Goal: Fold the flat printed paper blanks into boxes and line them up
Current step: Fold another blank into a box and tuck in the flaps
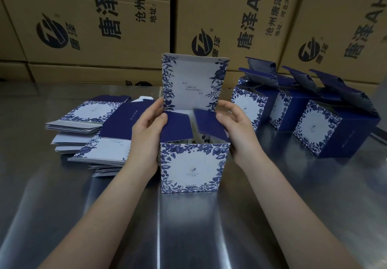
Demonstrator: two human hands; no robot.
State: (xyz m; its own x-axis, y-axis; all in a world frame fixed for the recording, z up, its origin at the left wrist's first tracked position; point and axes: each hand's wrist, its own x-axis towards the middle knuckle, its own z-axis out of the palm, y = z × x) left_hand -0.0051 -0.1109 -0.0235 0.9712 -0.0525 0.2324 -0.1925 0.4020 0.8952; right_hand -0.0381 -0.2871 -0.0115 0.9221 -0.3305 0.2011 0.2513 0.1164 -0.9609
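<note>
A blue-and-white floral paper box (pixel 191 168) stands upright on the steel table in front of me, its printed lid flap (pixel 193 82) raised at the back. My left hand (pixel 148 128) holds the box's left side, thumb on the dark blue left inner flap (pixel 178 127). On the right, my right hand (pixel 236 126) grips the other side and pinches the blurred blue right flap (pixel 209 122). A stack of flat printed blanks (pixel 94 130) lies to the left. Three folded boxes (pixel 314 130) with open tops stand in a row at the right.
The steel table (pixel 188 227) is shiny, with a seam down its middle. Large brown cardboard cartons (pixel 230 17) with black printing form a wall along the table's far edge, just behind the boxes and blanks.
</note>
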